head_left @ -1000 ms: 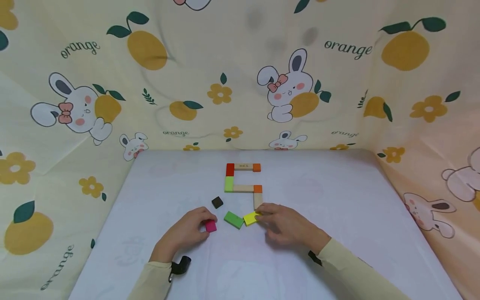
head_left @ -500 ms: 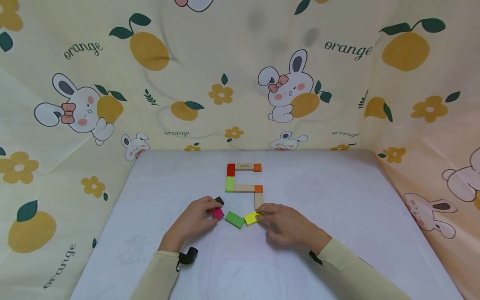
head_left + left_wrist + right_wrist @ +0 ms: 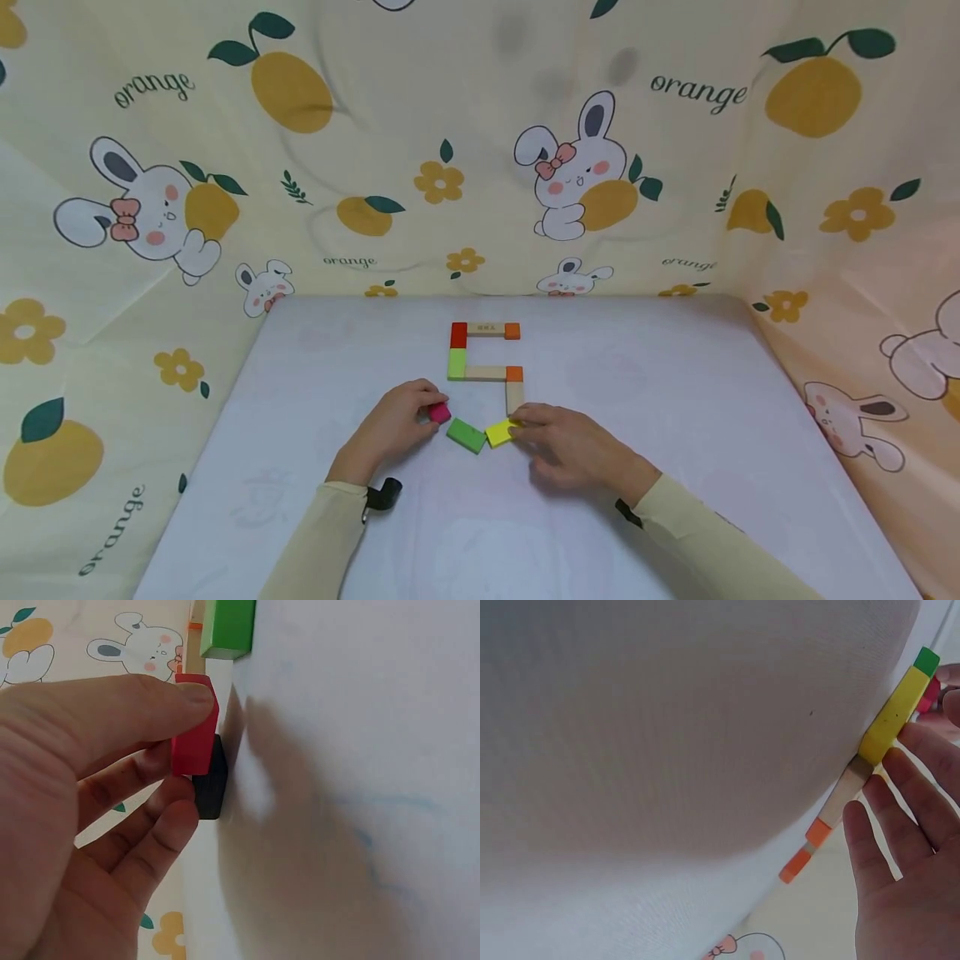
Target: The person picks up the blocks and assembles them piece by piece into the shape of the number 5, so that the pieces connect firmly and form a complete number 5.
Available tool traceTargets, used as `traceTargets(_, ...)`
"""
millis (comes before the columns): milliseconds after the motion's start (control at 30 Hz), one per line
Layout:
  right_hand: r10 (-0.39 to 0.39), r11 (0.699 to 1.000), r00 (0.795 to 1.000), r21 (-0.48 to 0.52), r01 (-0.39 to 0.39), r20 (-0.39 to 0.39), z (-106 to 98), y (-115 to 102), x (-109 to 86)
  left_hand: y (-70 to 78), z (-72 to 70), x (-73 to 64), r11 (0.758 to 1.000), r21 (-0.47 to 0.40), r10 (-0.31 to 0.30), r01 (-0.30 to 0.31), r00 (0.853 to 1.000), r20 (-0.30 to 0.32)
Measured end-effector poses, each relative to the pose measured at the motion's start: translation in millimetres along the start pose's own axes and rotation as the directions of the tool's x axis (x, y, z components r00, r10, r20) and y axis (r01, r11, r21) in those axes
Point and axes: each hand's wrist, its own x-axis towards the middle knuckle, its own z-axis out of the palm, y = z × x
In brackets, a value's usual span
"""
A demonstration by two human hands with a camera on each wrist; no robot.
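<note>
My left hand pinches a pink block between thumb and fingertips, left of the green block. In the left wrist view a black block shows right behind the pink one; in the head view the hand hides it. The green block lies slanted, its right end meeting the yellow block. My right hand rests its fingertips on the yellow block's right end, fingers extended in the right wrist view. Just beyond the yellow block stands a plain wooden block.
Farther back, a red block, a lime block, wooden strips and two orange blocks form a line of right-angled turns on the white table. A patterned cloth hangs behind and at both sides.
My left hand has carried the pink block away from me and slightly right, covering the black block in the head view. The right hand stays at the yellow block.
</note>
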Motion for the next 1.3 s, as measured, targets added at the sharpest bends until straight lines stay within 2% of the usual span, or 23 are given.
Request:
traceTargets(300,0.005,1.0,1.0,0.024,-0.005,0.007,-3,-1,1.6,3.7,4.4,5.0,1.0,0.018,0.02,-0.021,1.0,0.015)
traceTargets(700,0.01,1.0,1.0,0.025,-0.01,0.014,0,1,1.3,2.2,9.1,4.1,0.995,0.094,0.031,-0.032,0.999,0.02)
traceTargets(1000,-0.009,0.999,1.0,0.031,0.009,-0.015,0,1,0.0,0.7,7.6,2.5,0.995,0.085,0.056,-0.057,0.998,0.009)
traceTargets(1133,-0.005,0.999,1.0,0.032,0.005,-0.017,0,1,0.2,-3.0,1.2,0.6,0.998,0.047,0.036,-0.034,0.999,-0.04)
traceTargets(1233,0.004,0.999,1.0,0.04,-0.003,-0.017,1,1,0.0,-8.6,-3.4,1.9,1.0,0.009,-0.024,0.025,0.993,-0.112)
traceTargets(1300,0.006,0.999,1.0,0.044,-0.005,-0.017,1,1,-0.3,-14.3,-4.5,3.8,0.998,-0.013,-0.06,0.059,0.989,-0.138)
